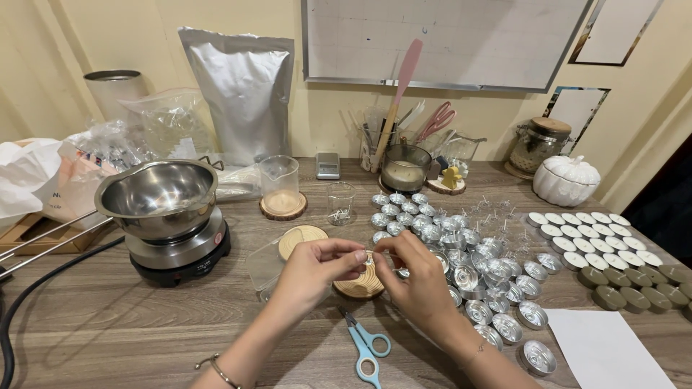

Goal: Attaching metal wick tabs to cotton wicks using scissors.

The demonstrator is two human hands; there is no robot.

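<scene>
The left hand [317, 263] and right hand [414, 277] meet fingertip to fingertip above a round wooden coaster [360, 282], fingers pinched narrow on something too small to identify. Blue-handled scissors [366, 349] lie on the table [122, 324] just below — a crowd of empty metal tealight cups [468, 266] sits beside the right hand.

Two bare hands meet over the middle of a wooden desk [108, 324], the left hand [317, 263] and right hand [414, 277] pinching something tiny between their fingertips, possibly a wick, too small to tell. Below them lies a round wooden coaster [360, 287]. Blue scissors [366, 349] lie near the front edge. Empty metal tealight cups [468, 266] spread rightward. A steel pot [158, 194] sits on a hot plate [180, 256] at the left.
</scene>
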